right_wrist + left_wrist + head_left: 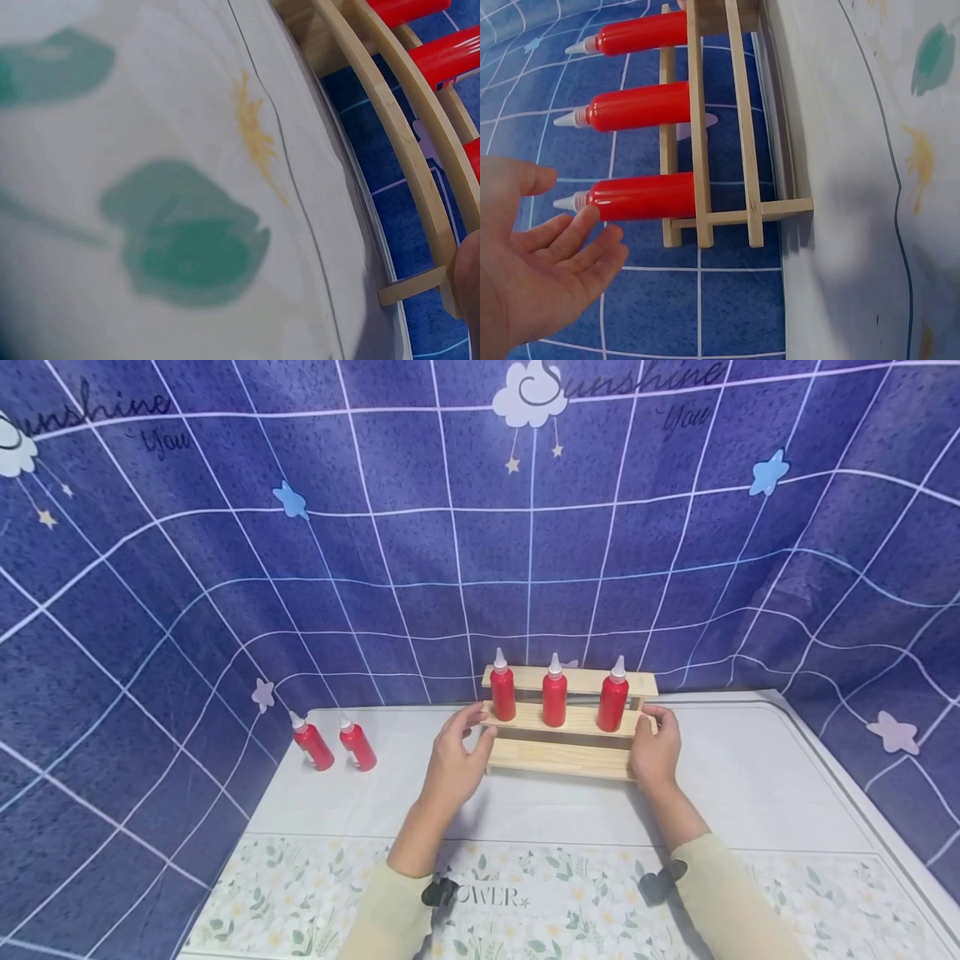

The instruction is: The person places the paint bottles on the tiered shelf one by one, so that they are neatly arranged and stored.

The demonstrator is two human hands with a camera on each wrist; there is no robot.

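Note:
A three-tier wooden rack (562,758) stands on the white table. Three red squeeze bottles with pale pointed nozzles are lined up on its middle step: a left bottle (502,695), a centre bottle (554,700) and a right bottle (612,703). By the rack's left end is my left hand (456,762), its fingers loosely spread and holding nothing; the left wrist view shows the hand (551,262) beside the nearest bottle (641,197). My right hand (657,747) grips the rack's right end, thumb in front. Only part of that thumb (469,289) shows in the right wrist view.
Two more red squeeze bottles, an outer one (313,747) and an inner one (358,747), are on the table's left side. A blue grid-patterned curtain (480,552) hangs behind the table. A floral mat (300,881) covers the table's front.

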